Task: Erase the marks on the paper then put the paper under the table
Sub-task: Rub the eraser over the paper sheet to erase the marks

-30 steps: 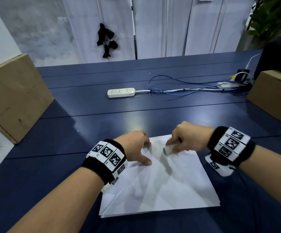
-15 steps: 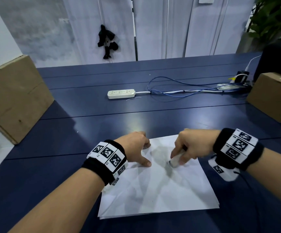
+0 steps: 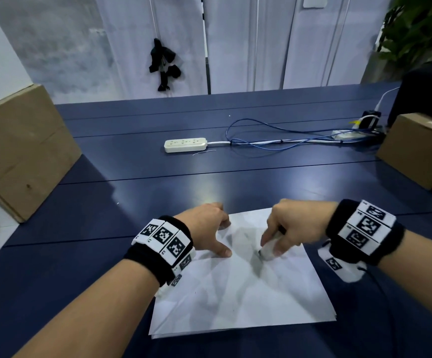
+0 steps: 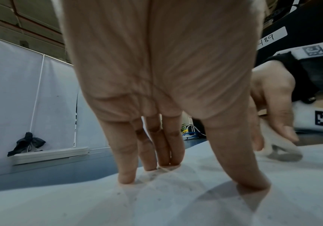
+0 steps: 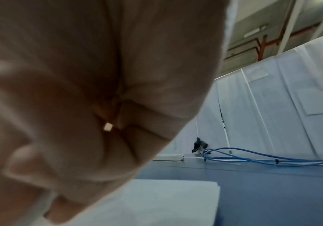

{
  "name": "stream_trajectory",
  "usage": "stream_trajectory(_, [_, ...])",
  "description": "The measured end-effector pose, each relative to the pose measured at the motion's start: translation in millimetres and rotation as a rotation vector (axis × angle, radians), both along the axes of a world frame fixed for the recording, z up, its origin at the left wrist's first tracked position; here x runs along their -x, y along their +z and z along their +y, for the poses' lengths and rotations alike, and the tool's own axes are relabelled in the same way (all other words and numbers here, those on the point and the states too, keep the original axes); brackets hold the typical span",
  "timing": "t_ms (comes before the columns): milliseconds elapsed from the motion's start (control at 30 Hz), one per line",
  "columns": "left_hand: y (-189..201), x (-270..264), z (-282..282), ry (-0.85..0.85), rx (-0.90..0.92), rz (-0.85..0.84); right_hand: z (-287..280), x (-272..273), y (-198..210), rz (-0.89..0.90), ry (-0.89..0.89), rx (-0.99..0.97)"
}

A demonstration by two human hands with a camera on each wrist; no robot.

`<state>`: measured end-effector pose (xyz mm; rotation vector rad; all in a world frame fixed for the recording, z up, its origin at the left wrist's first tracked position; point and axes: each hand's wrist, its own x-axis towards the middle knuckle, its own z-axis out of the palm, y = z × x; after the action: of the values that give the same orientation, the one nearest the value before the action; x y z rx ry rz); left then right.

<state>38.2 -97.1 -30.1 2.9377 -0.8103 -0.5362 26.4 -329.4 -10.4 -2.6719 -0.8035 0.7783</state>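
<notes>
A white sheet of paper [image 3: 240, 298] lies on the dark blue table [image 3: 158, 197] near its front edge, with faint grey smudges near its top. My left hand [image 3: 209, 233] presses the paper's upper left part with straight fingers [image 4: 126, 175] and thumb spread. My right hand [image 3: 290, 228] grips a white eraser [image 3: 268, 250] and holds its grey tip against the paper near the middle top. In the left wrist view the eraser [image 4: 280, 151] touches the paper [image 4: 176, 206] at the right. The right wrist view is mostly filled by my curled right hand [image 5: 79, 107] above the paper [image 5: 156, 198].
A white power strip [image 3: 185, 144] with blue cables [image 3: 274, 140] lies further back on the table. Cardboard boxes stand at the left [image 3: 21, 151] and the right [image 3: 419, 148]. White panels close off the back, and a plant [image 3: 421, 27] is at the top right.
My right hand has moved the eraser from the paper's top edge down and a little right, rubbing toward the middle. The left hand and the paper have stayed in place.
</notes>
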Motion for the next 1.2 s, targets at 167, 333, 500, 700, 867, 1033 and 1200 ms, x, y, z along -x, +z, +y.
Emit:
stream_trajectory(167, [0, 1, 0, 0.009, 0.01, 0.007, 6, -37, -2, -0.298, -0.129, 0.0])
stream_trajectory(333, [-1, 0, 0, 0.002, 0.016, 0.004, -5, -16, -5, -0.108, -0.097, -0.027])
stream_trajectory(500, [-1, -1, 0, 0.004, 0.018, 0.008, -2, -14, -3, -0.097, -0.048, 0.008])
stream_trajectory(700, [0, 0, -1, 0.003, 0.013, 0.003, -1, -30, -4, -0.285, -0.146, -0.02])
stream_trajectory(867, [0, 0, 0, 0.002, 0.003, 0.006, -4, 5, 4, 0.072, -0.08, -0.028])
stream_trajectory(1033, [2, 1, -1, 0.001, 0.006, 0.003, 1, -29, 3, -0.211, -0.192, -0.013])
stream_trajectory(1200, [1, 1, -1, -0.003, 0.01, 0.003, -5, -8, 0, -0.123, -0.123, -0.022])
